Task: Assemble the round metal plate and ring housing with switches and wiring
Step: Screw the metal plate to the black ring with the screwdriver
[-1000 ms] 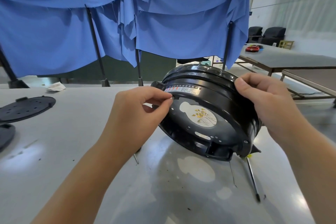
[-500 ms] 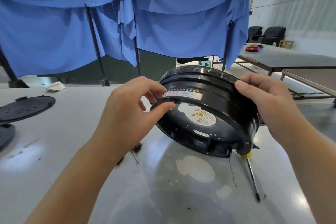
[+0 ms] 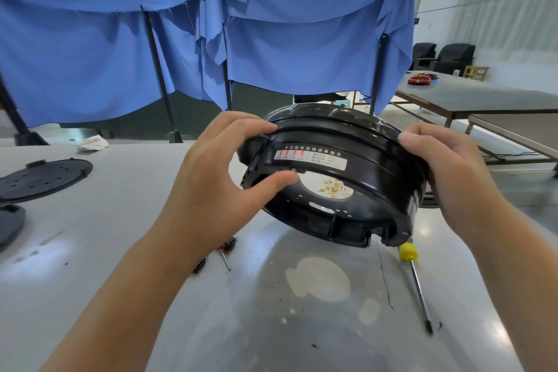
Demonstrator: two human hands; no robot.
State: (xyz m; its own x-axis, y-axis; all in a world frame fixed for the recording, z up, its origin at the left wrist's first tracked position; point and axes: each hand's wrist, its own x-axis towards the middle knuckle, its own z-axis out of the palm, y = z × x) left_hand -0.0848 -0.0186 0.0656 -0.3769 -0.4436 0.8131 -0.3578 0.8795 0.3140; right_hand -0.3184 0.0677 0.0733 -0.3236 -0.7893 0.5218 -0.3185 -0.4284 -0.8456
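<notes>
While both hands hold it tilted above the table [image 3: 105, 266], the black housing [image 3: 356, 160] sits just past centre, its lower rim near the tabletop at 5 o'clock but whether it touches there cannot be told. Left hand [image 3: 211, 190] grips the housing's 9 o'clock edge: fingers curled over the top rim, thumb [image 3: 271, 186] pressed under the label [image 3: 311, 157], a wide gap between thumb and fingers. Right hand [image 3: 447, 178] clasps the 3 o'clock edge, fingers close together and curled round the rim.

Through the housing's open centre the table shows, with small gold bits [image 3: 332, 189] lying there.

Just beside the lower rim at 5 o'clock lies a screwdriver [image 3: 416, 281], yellow handle towards the housing, shaft running to 5 o'clock. At 7 o'clock, under the left wrist, lie a few small parts [image 3: 225, 254]. Well apart at 9 o'clock sits a black disc [image 3: 45, 178] near the table's left edge. Bare tabletop stretches from 6 to 8 o'clock. Blue cloth [image 3: 181, 39] hangs beyond the far edge at 12 o'clock.
</notes>
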